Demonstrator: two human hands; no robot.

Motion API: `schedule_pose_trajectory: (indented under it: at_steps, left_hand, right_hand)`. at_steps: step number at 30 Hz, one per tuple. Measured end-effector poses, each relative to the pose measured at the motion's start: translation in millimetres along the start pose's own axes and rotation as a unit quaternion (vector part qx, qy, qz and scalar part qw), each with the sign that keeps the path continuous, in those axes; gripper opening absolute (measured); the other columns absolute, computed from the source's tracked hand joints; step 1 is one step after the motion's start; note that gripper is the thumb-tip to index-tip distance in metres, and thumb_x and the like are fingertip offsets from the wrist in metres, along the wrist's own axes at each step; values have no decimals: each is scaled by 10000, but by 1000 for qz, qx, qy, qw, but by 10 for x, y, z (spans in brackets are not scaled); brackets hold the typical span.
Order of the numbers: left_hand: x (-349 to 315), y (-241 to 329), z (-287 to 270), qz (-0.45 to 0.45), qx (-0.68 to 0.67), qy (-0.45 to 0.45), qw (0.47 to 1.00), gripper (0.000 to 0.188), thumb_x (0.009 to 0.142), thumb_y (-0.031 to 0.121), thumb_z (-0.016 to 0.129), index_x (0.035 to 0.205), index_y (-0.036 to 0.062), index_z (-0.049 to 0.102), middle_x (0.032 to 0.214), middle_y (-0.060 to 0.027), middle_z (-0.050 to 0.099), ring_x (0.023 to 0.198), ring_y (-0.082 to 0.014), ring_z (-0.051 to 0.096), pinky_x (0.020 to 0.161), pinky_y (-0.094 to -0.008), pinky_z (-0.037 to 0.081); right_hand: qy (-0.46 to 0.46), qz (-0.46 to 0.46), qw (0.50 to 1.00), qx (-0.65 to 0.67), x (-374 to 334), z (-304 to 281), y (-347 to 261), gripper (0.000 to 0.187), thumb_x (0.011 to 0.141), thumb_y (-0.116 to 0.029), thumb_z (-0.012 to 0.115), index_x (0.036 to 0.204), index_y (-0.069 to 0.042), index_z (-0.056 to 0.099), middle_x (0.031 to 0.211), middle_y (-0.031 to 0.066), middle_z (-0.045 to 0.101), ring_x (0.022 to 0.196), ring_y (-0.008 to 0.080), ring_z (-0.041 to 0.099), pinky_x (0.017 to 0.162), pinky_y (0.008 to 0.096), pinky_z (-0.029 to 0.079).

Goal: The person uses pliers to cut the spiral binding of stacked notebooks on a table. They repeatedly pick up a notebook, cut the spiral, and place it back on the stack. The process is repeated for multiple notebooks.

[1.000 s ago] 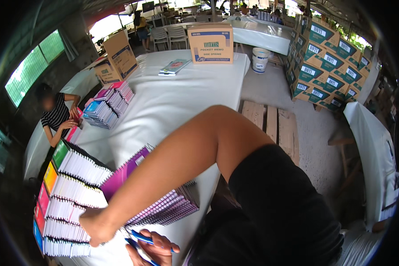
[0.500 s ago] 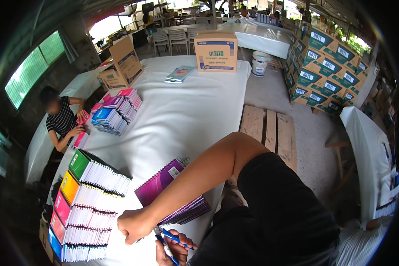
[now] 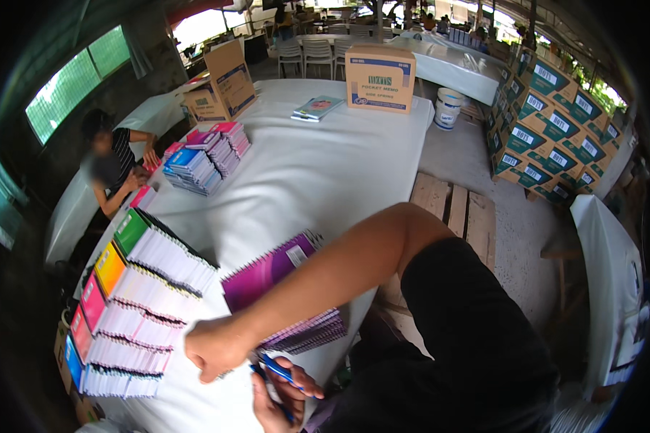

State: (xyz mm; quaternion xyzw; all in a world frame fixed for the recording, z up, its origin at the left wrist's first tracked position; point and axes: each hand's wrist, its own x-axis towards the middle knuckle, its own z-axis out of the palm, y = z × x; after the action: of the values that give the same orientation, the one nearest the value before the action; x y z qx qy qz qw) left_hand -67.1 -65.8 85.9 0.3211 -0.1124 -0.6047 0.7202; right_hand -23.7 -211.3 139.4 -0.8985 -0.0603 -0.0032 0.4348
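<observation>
My right hand (image 3: pixel 215 349), its forearm reaching across from the right, is closed in a fist low over the white-covered table. A small bit of something pokes out below its fingers, too small to make out. Just beside it, my left hand (image 3: pixel 285 397) is palm up, holding blue-handled pliers (image 3: pixel 276 366). The pliers' jaws point at the right wrist. Partly behind my right forearm lies a stack of purple spiral notebooks (image 3: pixel 256 280). To the left of my right hand, rows of spiral notebooks (image 3: pixel 148 292) stand packed together with green, yellow, pink, red and blue covers.
Across the table (image 3: pixel 325 162), a person (image 3: pixel 119 169) handles pink notebooks. Near them sits a pile of notebooks (image 3: pixel 195 169). Cardboard boxes (image 3: pixel 380 78) stand at the far end. A wooden pallet (image 3: pixel 455 209), a white bucket (image 3: pixel 448 108) and stacked cartons (image 3: pixel 556 133) are on the right.
The whole view has shifted, so the table and boxes appear farther right. My hands keep nearly the same pose, with the pliers beside my right wrist. The person opposite has shifted their head and hands.
</observation>
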Motion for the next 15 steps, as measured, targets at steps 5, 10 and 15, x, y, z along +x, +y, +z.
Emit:
schedule_pose_trajectory:
  at_steps: [5,10,15]
  left_hand:
    - [50,-167,-17,97,-21,-47,994,526,969,493,298,1091,21,495,797,-134,559,637,-261,586,567,-425,531]
    - [99,-256,146,134,-43,-81,987,482,978,478,299,1053,38,481,705,-83,522,573,-209,541,517,-368,498]
    - [153,-340,129,168,19,2,986,465,967,500,320,1045,73,485,715,-43,483,578,-167,499,532,-341,457]
  right_hand:
    - [-13,-52,998,-25,53,-18,8,261,693,-279,692,635,-27,659,582,66,643,541,158,622,527,308,491]
    - [-2,-20,1000,-12,98,-28,18,332,713,-392,705,638,-70,680,560,45,603,484,165,537,445,317,418]
    - [-10,-43,999,-6,111,-52,27,361,706,-392,698,651,-36,672,565,67,594,482,178,516,441,330,403]
